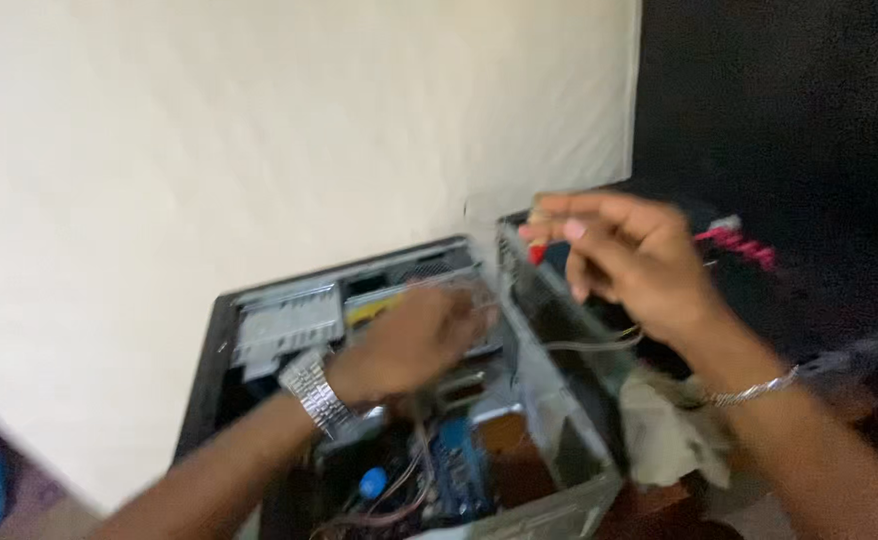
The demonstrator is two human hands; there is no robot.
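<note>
Right, an open computer case [549,400] sits low in the centre of the frame, its side off and its insides showing: a blue circuit board [459,470], thin wires [399,490] and a metal drive bay [289,325] toward the upper left of the box. The left hand [414,340], a metal watch [314,392] on its wrist, is down inside the case near the middle, fingers curled, but the blur hides whether it grips anything. The right hand [629,260] is up above the case's right wall, right of centre, fingertips pinched together on a small red piece [537,253], with thin cables [599,342] hanging below it. A thin bracelet [754,390] rings that wrist. The two hands are apart, the case wall between them. A crumpled cloth [659,430] lies just beside the case at lower right. A pale sheet [259,130] fills the upper left.
</note>
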